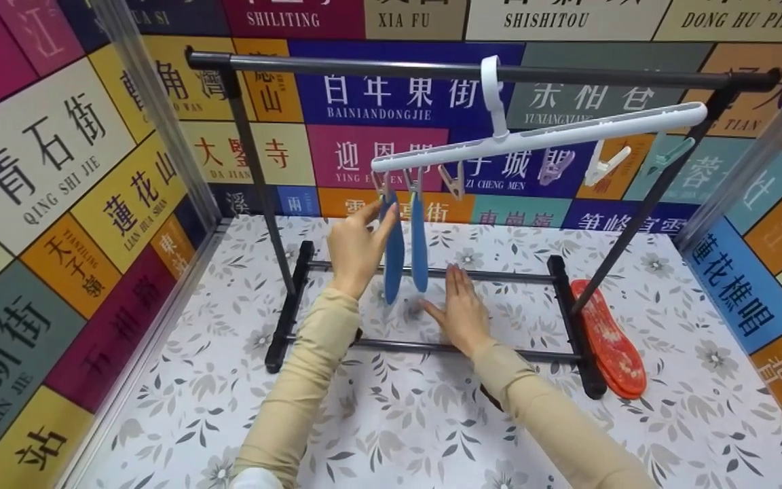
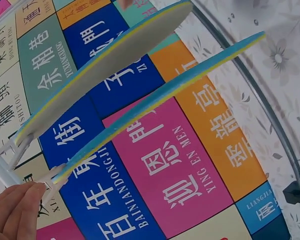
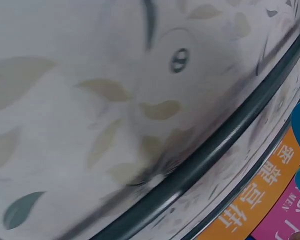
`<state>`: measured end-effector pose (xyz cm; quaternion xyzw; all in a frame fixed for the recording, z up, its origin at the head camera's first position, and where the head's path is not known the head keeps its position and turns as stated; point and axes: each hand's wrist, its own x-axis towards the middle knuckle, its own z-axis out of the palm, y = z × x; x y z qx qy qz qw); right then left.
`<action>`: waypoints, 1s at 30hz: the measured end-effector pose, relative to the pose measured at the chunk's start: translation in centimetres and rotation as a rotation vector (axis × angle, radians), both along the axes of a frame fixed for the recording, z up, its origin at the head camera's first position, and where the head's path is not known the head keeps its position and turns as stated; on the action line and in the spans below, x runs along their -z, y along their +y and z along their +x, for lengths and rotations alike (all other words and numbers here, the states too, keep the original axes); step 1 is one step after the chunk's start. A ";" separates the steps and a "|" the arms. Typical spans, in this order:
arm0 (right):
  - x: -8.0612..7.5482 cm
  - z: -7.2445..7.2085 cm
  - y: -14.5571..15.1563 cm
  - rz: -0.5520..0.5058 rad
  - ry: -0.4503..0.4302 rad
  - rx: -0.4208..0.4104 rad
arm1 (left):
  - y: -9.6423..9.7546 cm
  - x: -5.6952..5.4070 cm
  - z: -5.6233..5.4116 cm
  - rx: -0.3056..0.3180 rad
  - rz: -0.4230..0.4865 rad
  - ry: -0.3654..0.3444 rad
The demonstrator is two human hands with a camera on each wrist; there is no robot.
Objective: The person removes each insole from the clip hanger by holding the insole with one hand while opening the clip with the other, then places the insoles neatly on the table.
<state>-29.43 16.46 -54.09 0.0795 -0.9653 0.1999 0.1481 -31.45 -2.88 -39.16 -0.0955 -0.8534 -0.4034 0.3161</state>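
A white hanger [image 1: 540, 140] with several small clips hangs tilted from the rack's top bar, its left end lower. Two blue insoles [image 1: 420, 248] dangle from its two leftmost clips; the left wrist view shows their yellow edges and a pale face on one insole [image 2: 135, 62]. My left hand [image 1: 356, 252] pinches the leftmost clip [image 2: 51, 184], at the top of the outer insole [image 2: 160, 105]. Lower down, my right hand [image 1: 464, 316] is held with fingers extended near the rack's base bars, holding nothing. The right wrist view shows no clear part of that hand.
A black rack [image 1: 391, 65] stands on a floral-patterned table [image 1: 391, 421]. Red insoles [image 1: 611, 343] lie beside its right foot. More clips [image 1: 608, 163] hang along the hanger's right half. Walls covered with street-name panels [image 1: 404, 95] rise behind and at both sides.
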 end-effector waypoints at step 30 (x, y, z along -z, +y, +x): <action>-1.2 -2.7 -5.7 0.065 0.139 0.073 | 1.7 -2.6 -2.0 0.001 -0.017 -0.034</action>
